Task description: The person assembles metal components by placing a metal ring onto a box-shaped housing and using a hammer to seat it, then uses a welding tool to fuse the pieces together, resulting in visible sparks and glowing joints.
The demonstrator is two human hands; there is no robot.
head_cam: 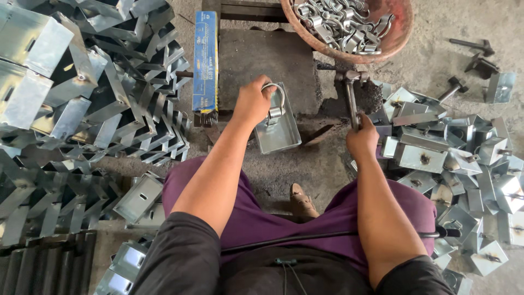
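A grey, gritty concrete floor [464, 22] runs under everything, with a dark metal block [262, 60] set in it ahead of the seated person. The left hand [252, 102] closes around a metal loop [277, 95] on a shallow metal tray [279, 131] at the block's near edge. The right hand [361, 139] grips a hammer [350, 93] handle, its head at the block's right edge. Folded metal brackets [82, 93] pile up left; small metal boxes [464, 164] lie right. A rusty bowl [401, 33] of clips sits beyond.

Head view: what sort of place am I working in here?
Probably a small metal-fabrication workshop, worked from the floor. Stacks of folded sheet-metal brackets lie around, a basin of metal clamps sits ahead, and the right hand holds a hammer while the left hand steadies a metal tray.
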